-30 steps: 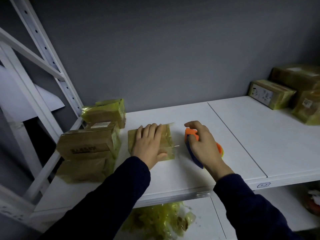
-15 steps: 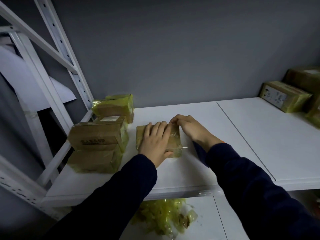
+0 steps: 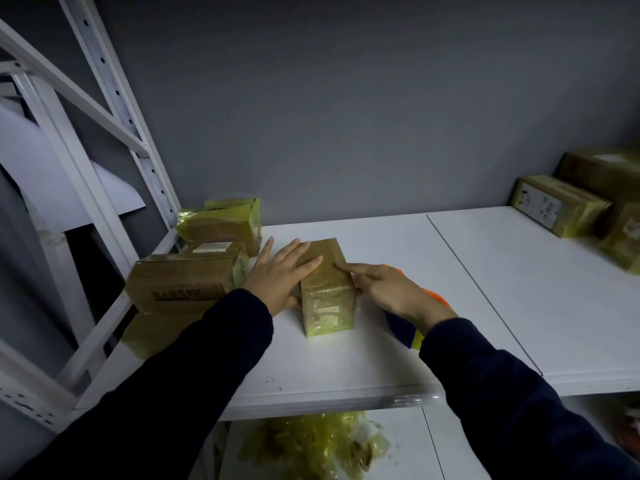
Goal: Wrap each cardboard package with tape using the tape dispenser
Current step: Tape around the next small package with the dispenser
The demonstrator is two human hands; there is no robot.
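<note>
Package (image 3: 327, 299): stands mid-shelf (image 3: 346, 368) between my hands, its near end glossy with yellowish tape.
Left hand (image 3: 277, 278): open, fingers straight, lying flat over the package's left side and top; it grips nothing.
Right hand (image 3: 388, 289): loosely spread, index tip pressing the top right edge; it holds nothing.
Tape dispenser (image 3: 401, 329): on the shelf beneath my right wrist (only orange and blue bits show).
Doing it well: this looks like smoothing, so I press firmly along the edge while my left palm braces the box against sliding.
</note>
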